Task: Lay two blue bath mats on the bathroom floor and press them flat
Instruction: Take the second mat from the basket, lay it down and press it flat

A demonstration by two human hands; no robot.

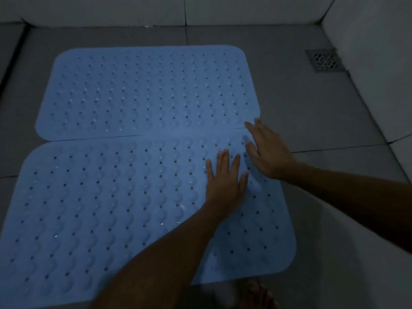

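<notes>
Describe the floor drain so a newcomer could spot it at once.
Start at the two blue mats: far mat, near mat. Look beyond them toward the right wall. There the floor drain sits in the grey tile: a small square metal grate, the only patterned metal piece.

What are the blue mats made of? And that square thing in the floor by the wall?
The near bath mat and far bath mat look like soft rubber or plastic, probably: smooth, slightly shiny bumps and rows of small round holes. The floor drain seems to be metal, a grey grate with a cut-out pattern, though the dim light makes that uncertain.
</notes>
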